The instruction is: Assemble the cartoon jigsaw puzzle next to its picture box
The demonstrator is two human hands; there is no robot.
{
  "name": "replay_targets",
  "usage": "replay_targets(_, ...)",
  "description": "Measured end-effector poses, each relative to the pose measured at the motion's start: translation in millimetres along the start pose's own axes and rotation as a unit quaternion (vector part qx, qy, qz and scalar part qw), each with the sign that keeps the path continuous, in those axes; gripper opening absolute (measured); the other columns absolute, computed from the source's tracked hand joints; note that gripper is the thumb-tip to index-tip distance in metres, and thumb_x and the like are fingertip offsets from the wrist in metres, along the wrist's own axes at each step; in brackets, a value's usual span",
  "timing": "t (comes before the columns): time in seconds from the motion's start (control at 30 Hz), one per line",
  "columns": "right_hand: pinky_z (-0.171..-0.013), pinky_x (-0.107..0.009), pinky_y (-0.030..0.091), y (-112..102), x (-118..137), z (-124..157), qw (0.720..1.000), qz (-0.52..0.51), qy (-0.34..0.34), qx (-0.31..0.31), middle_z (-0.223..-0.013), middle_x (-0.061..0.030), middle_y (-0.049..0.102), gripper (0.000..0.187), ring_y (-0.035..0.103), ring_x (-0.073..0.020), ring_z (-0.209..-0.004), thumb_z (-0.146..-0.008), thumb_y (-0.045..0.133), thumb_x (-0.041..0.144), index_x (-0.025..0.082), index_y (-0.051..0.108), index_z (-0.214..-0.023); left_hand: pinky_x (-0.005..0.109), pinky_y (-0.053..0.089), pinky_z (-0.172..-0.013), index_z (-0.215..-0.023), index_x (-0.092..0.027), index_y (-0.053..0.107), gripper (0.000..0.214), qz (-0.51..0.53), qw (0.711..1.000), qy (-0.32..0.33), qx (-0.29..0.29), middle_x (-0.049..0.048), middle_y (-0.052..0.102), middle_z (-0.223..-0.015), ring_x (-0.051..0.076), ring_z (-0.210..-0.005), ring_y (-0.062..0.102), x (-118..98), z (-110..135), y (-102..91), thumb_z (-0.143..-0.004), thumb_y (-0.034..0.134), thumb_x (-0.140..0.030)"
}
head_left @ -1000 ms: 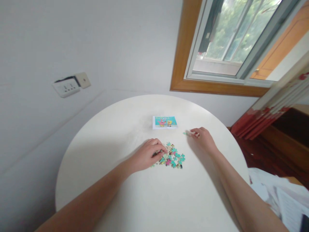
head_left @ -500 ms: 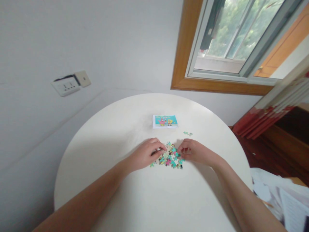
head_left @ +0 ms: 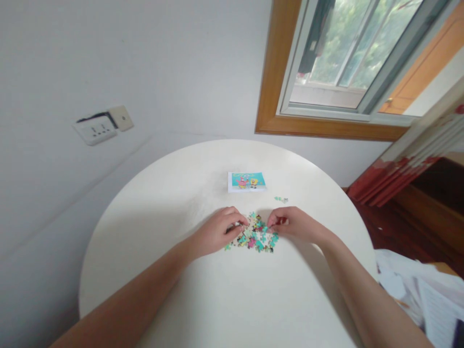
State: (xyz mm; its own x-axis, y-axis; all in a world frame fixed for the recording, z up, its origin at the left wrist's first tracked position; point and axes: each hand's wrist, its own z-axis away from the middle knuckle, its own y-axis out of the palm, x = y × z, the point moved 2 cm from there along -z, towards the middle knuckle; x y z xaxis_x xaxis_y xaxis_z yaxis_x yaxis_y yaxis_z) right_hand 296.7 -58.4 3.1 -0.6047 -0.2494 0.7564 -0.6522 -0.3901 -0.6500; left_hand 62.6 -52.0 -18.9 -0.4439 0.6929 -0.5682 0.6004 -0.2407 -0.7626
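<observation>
A loose heap of jigsaw puzzle pieces (head_left: pixel 257 240), mostly teal, green, yellow and pink, lies on the white round table (head_left: pixel 224 299). At the heap's left edge rests my left hand (head_left: pixel 221 229), its fingers curled and the thumb and fingertips nearly meeting. What is between those tips, if anything, is too small to make out. My right hand (head_left: pixel 295 224) is over the right edge, thumb and forefinger pinched on a small puzzle piece (head_left: pixel 269 228). Behind the heap lies a picture card (head_left: pixel 248 181) with a pink and a yellow cartoon figure on teal.
A few pale green pieces (head_left: pixel 281 199) lie apart, right of the card. A wall with a socket (head_left: pixel 96 129) and a wood-framed window (head_left: pixel 270 126) stands behind the table. Papers (head_left: pixel 416 285) are piled at the lower right, below a red and white curtain (head_left: pixel 395 169).
My right hand's fingers have closed into a pinch at the heap's right edge, uncovering teal pieces beneath. My left hand has hardly moved. The view has shifted slightly.
</observation>
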Motion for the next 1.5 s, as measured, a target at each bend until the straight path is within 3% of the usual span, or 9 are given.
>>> replay_targets(0.1, -0.062, -0.024, 0.040, -10, -15, -7, 0.994, 0.007, 0.023, -0.103, -0.071, -0.0006, 0.068, 0.015, 0.058, -0.0131, -0.065, -0.077, 0.059, 0.031, 0.018, 0.067, -0.076, 0.028, 0.044, -0.083, -0.099, -0.020, 0.065, 0.016, -0.003, 1.000, 0.002, 0.002, 0.0052, 0.062, -0.096, 0.017, -0.091, 0.057, 0, 0, -0.2, -0.091, 0.052, -0.023)
replay_targets(0.27, -0.066, -0.027, 0.040, -22, -40, -23, 0.955, 0.108, 0.090, -0.261, -0.075, -0.0034, 0.072, 0.019, 0.062, -0.0168, -0.070, -0.081, 0.058, 0.034, 0.020, 0.070, -0.077, 0.028, 0.045, -0.083, -0.098, -0.020, 0.066, 0.016, -0.002, 1.000, 0.002, 0.001, 0.0055, 0.062, -0.095, 0.017, -0.090, 0.057, 0, -1, -0.1, -0.091, 0.052, -0.025)
replay_targets(0.47, -0.072, -0.032, 0.036, -13, -43, -43, 0.916, 0.246, 0.086, -0.306, -0.083, -0.0041, 0.073, 0.020, 0.059, -0.0238, -0.089, -0.085, 0.056, 0.034, 0.026, 0.075, -0.085, 0.028, 0.045, -0.082, -0.099, -0.020, 0.066, 0.016, 0.000, 1.000, -0.004, 0.005, 0.0053, 0.062, -0.095, 0.016, -0.089, 0.057, -2, -1, -0.6, -0.091, 0.052, -0.024)
replay_targets(0.63, -0.073, -0.033, 0.033, -13, -44, -42, 0.893, 0.303, 0.088, -0.319, -0.094, -0.0060, 0.070, 0.021, 0.053, -0.0245, -0.093, -0.086, 0.055, 0.029, 0.027, 0.076, -0.089, 0.028, 0.045, -0.083, -0.099, -0.020, 0.066, 0.017, 0.001, 1.000, 0.002, 0.003, 0.0054, 0.062, -0.095, 0.017, -0.091, 0.057, 0, -1, 0.0, -0.092, 0.052, -0.025)
replay_targets(0.9, -0.075, -0.033, 0.033, -11, -45, -36, 0.910, 0.316, 0.043, -0.265, -0.094, -0.0048, 0.066, 0.016, 0.051, -0.0233, -0.094, -0.085, 0.060, 0.032, 0.033, 0.075, -0.093, 0.028, 0.045, -0.083, -0.099, -0.021, 0.066, 0.016, -0.002, 1.000, 0.002, 0.000, 0.0052, 0.063, -0.095, 0.016, -0.090, 0.057, 0, -1, -0.3, -0.092, 0.052, -0.025)
replay_targets(1.1, -0.079, -0.035, 0.038, -11, -37, -34, 0.917, 0.284, 0.004, -0.280, -0.093, -0.0071, 0.066, 0.017, 0.053, -0.0229, -0.092, -0.083, 0.060, 0.021, 0.025, 0.075, -0.092, 0.028, 0.045, -0.083, -0.099, -0.021, 0.066, 0.017, -0.007, 1.000, 0.001, 0.007, 0.0053, 0.062, -0.095, 0.017, -0.093, 0.057, -1, -1, -1.1, -0.092, 0.051, -0.025)
replay_targets(1.23, -0.082, -0.031, 0.043, -6, -18, -20, 0.965, 0.167, -0.108, -0.172, -0.084, -0.0053, 0.069, 0.017, 0.059, -0.0173, -0.083, -0.084, 0.057, 0.019, 0.020, 0.073, -0.088, 0.028, 0.045, -0.084, -0.100, -0.021, 0.066, 0.018, -0.004, 1.000, 0.007, 0.006, 0.0050, 0.063, -0.096, 0.017, -0.093, 0.057, -1, -1, -1.1, -0.092, 0.050, -0.025)
replay_targets(1.33, -0.085, -0.032, 0.044, 2, -5, -10, 0.980, 0.133, -0.122, -0.078, -0.085, -0.0038, 0.070, 0.019, 0.061, -0.0169, -0.084, -0.082, 0.057, 0.018, 0.020, 0.073, -0.094, 0.028, 0.045, -0.084, -0.099, -0.021, 0.066, 0.018, -0.001, 1.000, 0.008, 0.001, 0.0053, 0.063, -0.096, 0.017, -0.093, 0.057, -1, -1, -1.0, -0.092, 0.051, -0.025)
replay_targets(1.5, -0.087, -0.035, 0.044, 7, 3, -6, 0.983, 0.131, -0.120, -0.053, -0.088, -0.0055, 0.069, 0.020, 0.060, -0.0181, -0.087, -0.081, 0.060, 0.018, 0.020, 0.072, -0.097, 0.027, 0.045, -0.081, -0.099, -0.020, 0.066, 0.019, 0.000, 1.000, 0.004, -0.001, 0.0050, 0.062, -0.093, 0.016, -0.089, 0.057, 2, -1, 0.7, -0.093, 0.049, -0.026)
